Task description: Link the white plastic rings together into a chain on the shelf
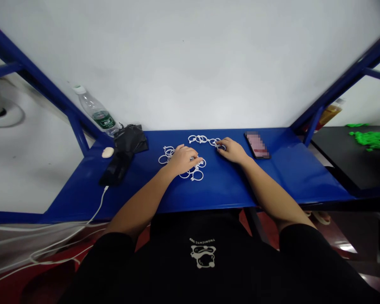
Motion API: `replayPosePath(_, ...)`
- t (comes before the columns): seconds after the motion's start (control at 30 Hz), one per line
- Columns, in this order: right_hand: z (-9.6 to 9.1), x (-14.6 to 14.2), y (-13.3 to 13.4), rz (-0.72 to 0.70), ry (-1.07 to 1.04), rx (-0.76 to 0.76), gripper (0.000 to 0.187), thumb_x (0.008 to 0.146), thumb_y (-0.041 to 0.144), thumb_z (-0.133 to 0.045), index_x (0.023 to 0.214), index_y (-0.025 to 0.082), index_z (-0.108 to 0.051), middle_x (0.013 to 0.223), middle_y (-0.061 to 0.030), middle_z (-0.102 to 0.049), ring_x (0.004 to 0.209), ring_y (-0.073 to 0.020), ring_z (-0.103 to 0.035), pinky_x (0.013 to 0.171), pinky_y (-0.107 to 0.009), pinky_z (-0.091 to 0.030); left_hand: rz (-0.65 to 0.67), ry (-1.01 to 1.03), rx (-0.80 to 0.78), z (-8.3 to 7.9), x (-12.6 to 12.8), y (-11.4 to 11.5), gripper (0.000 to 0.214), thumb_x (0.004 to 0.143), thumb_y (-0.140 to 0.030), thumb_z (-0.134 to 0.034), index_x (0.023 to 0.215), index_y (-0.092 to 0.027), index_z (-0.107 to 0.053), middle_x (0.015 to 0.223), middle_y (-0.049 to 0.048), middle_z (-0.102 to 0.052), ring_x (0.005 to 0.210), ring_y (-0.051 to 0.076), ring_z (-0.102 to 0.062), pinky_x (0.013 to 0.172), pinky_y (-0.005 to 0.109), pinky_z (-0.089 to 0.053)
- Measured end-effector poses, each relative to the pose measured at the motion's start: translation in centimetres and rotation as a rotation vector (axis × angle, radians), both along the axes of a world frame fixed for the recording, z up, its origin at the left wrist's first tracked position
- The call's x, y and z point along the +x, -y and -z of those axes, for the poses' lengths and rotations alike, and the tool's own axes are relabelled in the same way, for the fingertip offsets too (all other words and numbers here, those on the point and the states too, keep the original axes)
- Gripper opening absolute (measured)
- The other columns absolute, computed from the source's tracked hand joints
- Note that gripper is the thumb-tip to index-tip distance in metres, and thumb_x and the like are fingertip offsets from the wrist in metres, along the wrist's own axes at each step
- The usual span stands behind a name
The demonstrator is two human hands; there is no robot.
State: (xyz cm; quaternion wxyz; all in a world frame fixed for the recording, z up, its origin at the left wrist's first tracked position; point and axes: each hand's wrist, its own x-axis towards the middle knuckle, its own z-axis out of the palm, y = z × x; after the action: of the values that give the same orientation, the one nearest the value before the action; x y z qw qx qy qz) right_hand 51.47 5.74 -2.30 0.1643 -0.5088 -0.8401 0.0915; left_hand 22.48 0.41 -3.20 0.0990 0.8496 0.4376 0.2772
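Observation:
Several white plastic rings with small clasps lie on the blue desktop. A loose pile of white rings (197,175) is under and around my left hand (183,160), which rests on it with thumb and fingers apart. A short row of white rings (202,139), some overlapping, lies farther back. At the row's right end, my right hand (230,149) has its bent fingertips on a white ring (222,147). The palms hide part of what lies beneath them, and whether the rings are linked is too small to tell.
On the right lies a phone (257,145). To the left are a black plastic bag (131,139), a clear bottle (96,112) leaning by the frame, a cream-coloured mouse-like object (107,152) and a white cable (99,207). Green pieces (372,139) sit on a neighbouring black surface.

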Motion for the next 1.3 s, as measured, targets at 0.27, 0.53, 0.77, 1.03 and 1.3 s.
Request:
replayPosePath(0.27, 0.7, -1.0, -0.1, -0.015, -0.076, 0.05, 0.015, 0.097, 0.028, -0.064, 0.105, 0.021, -0.074, 0.112, -0.0098, -0.072, 0.098, -0.0245, -0.068, 0.084, -0.033, -0.052, 0.009, 0.023, 0.057, 0.4, -0.1, -0.2, 0.024, 0.103, -0.045, -0.068, 0.092, -0.024, -0.073, 0.1, 0.0023, -0.08, 0.099, 0.024, -0.071, 0.118, 0.06, -0.04)
replayPosePath(0.53, -1.3, -4.2, 4.3, -0.356, -0.538, -0.093, 0.013, 0.098, 0.033, -0.062, 0.096, 0.021, -0.065, 0.074, 0.0019, -0.063, 0.063, -0.0139, -0.054, 0.063, -0.027, -0.043, 0.084, 0.08, 0.212, 0.2, 0.0, 0.0, 0.033, 0.109, -0.038, -0.059, 0.138, -0.023, -0.064, 0.127, 0.0108, -0.073, 0.118, 0.028, -0.067, 0.103, 0.049, -0.052)
replayPosePath(0.77, -0.8, -5.3, 5.1, -0.416, -0.602, -0.097, 0.022, 0.101, 0.039, -0.063, 0.112, 0.02, -0.065, 0.082, 0.0003, -0.069, 0.066, -0.0133, -0.059, 0.062, -0.026, -0.045, 0.143, 0.02, 0.235, 0.0, 0.3, 0.2, 0.038, 0.113, -0.042, -0.044, 0.096, -0.021, -0.072, 0.105, 0.0063, -0.074, 0.098, 0.022, -0.066, 0.103, 0.047, -0.048)
replayPosePath(1.03, -0.9, -5.0, 4.7, -0.434, -0.535, -0.037, 0.019, 0.097, 0.026, -0.058, 0.106, 0.019, -0.073, 0.084, -0.0013, -0.075, 0.07, -0.0137, -0.065, 0.067, -0.025, -0.049, 0.169, 0.006, 0.202, 0.0, 0.4, 0.4, 0.046, 0.114, -0.048, -0.04, 0.095, -0.021, -0.072, 0.101, 0.0062, -0.073, 0.093, 0.021, -0.064, 0.102, 0.045, -0.046)
replayPosePath(1.3, -0.6, -4.9, 4.6, -0.376, -0.567, -0.077, 0.021, 0.083, 0.017, -0.055, 0.084, 0.021, -0.075, 0.081, -0.0015, -0.078, 0.071, -0.0155, -0.069, 0.071, -0.027, -0.052, 0.232, -0.053, 0.151, -0.2, 1.2, 1.0, 0.042, 0.113, -0.045, -0.043, 0.097, -0.022, -0.074, 0.106, 0.0067, -0.073, 0.098, 0.023, -0.065, 0.101, 0.045, -0.047)
